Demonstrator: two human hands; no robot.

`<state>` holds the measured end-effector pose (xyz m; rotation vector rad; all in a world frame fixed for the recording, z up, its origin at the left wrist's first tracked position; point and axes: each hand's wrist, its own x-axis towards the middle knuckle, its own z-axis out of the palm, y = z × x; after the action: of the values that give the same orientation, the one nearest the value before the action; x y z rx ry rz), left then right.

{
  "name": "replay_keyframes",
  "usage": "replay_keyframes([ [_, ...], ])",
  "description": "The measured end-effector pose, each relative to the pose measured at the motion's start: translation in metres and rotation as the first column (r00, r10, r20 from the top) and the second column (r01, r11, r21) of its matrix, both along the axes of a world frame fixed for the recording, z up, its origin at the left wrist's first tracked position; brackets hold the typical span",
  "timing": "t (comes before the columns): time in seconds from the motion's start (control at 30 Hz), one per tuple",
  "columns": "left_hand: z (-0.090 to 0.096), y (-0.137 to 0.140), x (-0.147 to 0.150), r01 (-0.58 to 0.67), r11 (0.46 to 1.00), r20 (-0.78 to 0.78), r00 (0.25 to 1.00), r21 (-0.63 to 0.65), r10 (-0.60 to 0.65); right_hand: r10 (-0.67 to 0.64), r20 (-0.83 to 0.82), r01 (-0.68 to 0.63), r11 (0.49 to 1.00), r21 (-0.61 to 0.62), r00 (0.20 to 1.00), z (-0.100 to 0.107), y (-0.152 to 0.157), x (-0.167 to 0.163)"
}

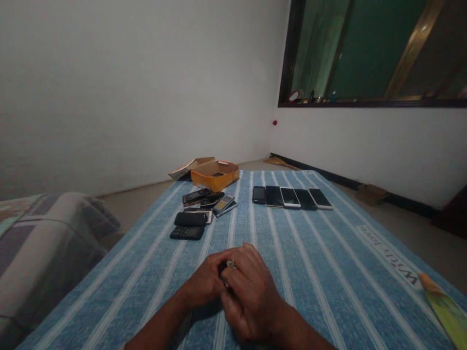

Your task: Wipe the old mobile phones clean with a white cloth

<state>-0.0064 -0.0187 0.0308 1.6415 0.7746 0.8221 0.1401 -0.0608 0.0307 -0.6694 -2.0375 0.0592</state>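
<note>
My left hand and my right hand rest together on the blue striped cloth, fingers interlocked around a small silvery thing that is mostly hidden. Beyond them on the left lies a loose pile of old keypad phones. To the right, several smartphones lie side by side in a neat row, screens up. Neither hand touches any phone.
An open orange cardboard box with its lid beside it stands at the cloth's far end. A folded grey blanket lies at the left. A yellow-green object sits at the right edge. A window is in the right wall.
</note>
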Motion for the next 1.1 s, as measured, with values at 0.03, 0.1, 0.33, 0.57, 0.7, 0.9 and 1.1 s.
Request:
replay_keyframes([
  [0.03,-0.001,0.0,-0.001,-0.014,1.0,0.0,1.0,-0.006,0.014,0.006,0.017,-0.005,1.0,-0.02,1.0,0.001,0.0,0.001],
  [0.1,-0.002,0.001,-0.002,-0.022,1.0,-0.002,1.0,-0.014,0.022,0.001,0.056,0.003,0.998,-0.063,0.998,0.001,0.0,0.004],
  [0.33,-0.004,0.003,-0.007,-0.027,0.999,-0.031,0.999,-0.029,0.026,0.087,0.205,-0.065,0.991,-0.114,0.975,0.007,0.006,0.017],
  [0.57,0.0,0.007,-0.006,-0.025,1.0,-0.08,0.996,-0.015,0.024,0.097,0.312,-0.07,0.993,-0.097,0.945,0.018,0.018,0.033],
  [0.7,-0.004,0.011,-0.01,-0.03,0.999,-0.135,0.99,0.041,0.035,0.104,0.348,-0.083,0.994,-0.074,0.932,0.022,0.025,0.031],
  [0.9,-0.015,0.016,-0.019,-0.085,0.994,-0.144,0.985,0.07,0.095,0.009,0.287,0.013,0.997,-0.077,0.958,0.013,0.022,0.009],
  [1.1,-0.013,0.015,-0.016,-0.09,0.996,-0.12,0.988,0.024,0.092,-0.246,0.2,0.272,0.955,-0.116,0.949,-0.005,0.014,-0.007],
])
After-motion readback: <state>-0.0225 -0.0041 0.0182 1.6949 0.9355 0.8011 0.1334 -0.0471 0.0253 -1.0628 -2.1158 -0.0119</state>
